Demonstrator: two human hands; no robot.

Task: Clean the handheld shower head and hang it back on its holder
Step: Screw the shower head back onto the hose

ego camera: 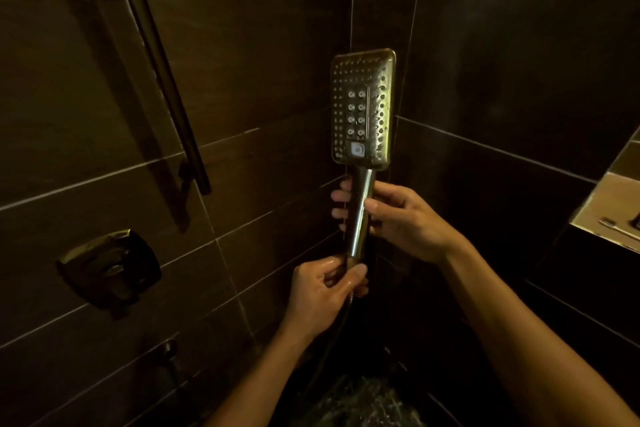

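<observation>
Right hand [403,218] wraps the chrome handle of the shower head [362,107], which stands upright near the corner of the dark tiled wall [259,62], its nozzle face turned toward the camera; left hand [322,291], glistening wet, pinches the joint where the hose [341,319] meets the handle base. No cloth or brush shows in either hand, so whether cleaning is finished cannot be told. Hanging is clearly left: the head is off the wall, and the slide rail [162,80] lies well apart, far left, its holder out of sight
</observation>
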